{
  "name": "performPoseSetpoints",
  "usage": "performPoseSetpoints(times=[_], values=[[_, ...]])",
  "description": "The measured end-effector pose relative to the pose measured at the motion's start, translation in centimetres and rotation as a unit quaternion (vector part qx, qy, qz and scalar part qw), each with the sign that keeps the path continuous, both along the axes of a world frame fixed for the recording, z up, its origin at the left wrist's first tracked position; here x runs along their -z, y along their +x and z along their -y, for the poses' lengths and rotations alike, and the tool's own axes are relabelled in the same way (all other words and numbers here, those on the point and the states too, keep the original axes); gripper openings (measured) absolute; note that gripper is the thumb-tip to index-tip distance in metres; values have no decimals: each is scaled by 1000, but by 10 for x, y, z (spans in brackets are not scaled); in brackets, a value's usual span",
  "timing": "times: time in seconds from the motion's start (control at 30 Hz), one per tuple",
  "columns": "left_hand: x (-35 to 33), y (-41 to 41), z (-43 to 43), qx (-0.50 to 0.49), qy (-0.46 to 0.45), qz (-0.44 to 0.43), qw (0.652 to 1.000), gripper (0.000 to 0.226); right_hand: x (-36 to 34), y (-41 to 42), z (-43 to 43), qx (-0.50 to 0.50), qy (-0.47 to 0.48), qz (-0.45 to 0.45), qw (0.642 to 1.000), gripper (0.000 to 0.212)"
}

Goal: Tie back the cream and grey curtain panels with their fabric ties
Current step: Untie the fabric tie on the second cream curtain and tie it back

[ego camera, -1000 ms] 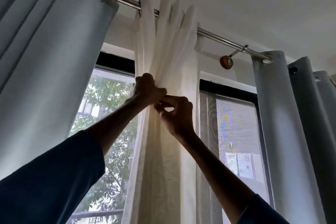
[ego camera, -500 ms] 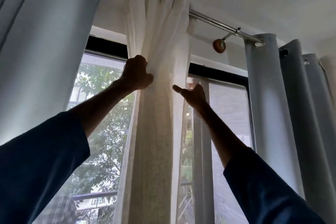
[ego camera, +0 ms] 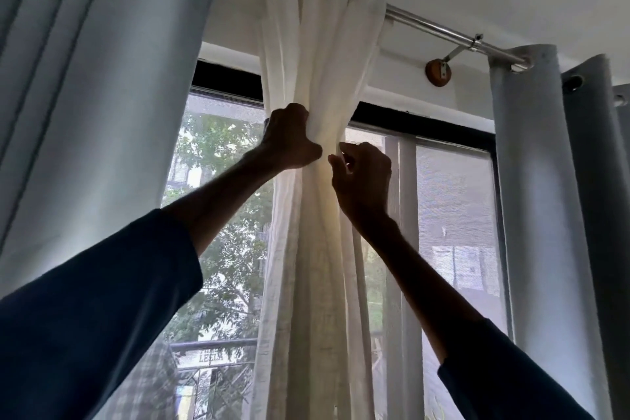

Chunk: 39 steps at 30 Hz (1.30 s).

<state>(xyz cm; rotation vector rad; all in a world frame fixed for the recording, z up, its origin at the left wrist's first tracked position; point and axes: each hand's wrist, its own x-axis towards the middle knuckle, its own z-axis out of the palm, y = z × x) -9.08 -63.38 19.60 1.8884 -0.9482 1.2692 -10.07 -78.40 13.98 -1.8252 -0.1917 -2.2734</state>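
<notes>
The cream curtain panel (ego camera: 320, 54) hangs from 12 o'clock down through the centre to 6 o'clock. It is thin, slightly see-through cloth with a fine weave. It fans out in soft vertical pleats at the top and is squeezed into a narrow bundle at the middle of the view. Daylight glows yellowish through the bunched folds.

One cream panel shows, and two grey ones. The left grey curtain panel (ego camera: 102, 78) fills 9 to 11 o'clock, and the right grey curtain panel (ego camera: 531, 181) hangs at 3 o'clock. Both are thick, opaque and smooth, and fall in broad rounded folds. All hang on one shiny round steel curtain rod (ego camera: 426, 22), which is carried at 1 o'clock by a metal arm on a round wooden wall mount (ego camera: 438, 73).

There are two hands, each coming out of a dark blue sleeve. The left hand (ego camera: 293, 136) is clenched around the bundle from its left side. The right hand (ego camera: 364, 177) is just beside it at the bundle's right edge, fingers curled. Its thumb and forefinger tips sit at the cloth, but it cannot be told whether they pinch anything.

Behind them a black window frame (ego camera: 419, 123) holds mesh-screened panes, with green trees (ego camera: 231, 266) outside.
</notes>
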Motion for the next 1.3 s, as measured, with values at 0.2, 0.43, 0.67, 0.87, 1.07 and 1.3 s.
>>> performPoseSetpoints(times=[0.2, 0.43, 0.67, 0.87, 1.07, 1.3], values=[[1, 0, -3, 45, -12, -32, 998, 41, -9, -9, -33, 12, -53, -15, 998, 20], [23, -5, -8, 93, -41, -54, 993, 71, 11, -10, -22, -140, -45, -36, 989, 15], [56, -2, -6, 116, 19, -91, 989, 65, 56, -10, -14, -126, -107, -79, 983, 5], [69, 9, 9, 96, -30, -114, 988, 46, 85, -16, -24, 24, -158, -193, 968, 6], [71, 18, -1, 44, 12, -79, 996, 19, 82, -20, -3, -173, -75, -144, 971, 9], [65, 10, -15, 56, 76, -43, 995, 39, 65, -20, 10, -374, 156, -379, 832, 43]])
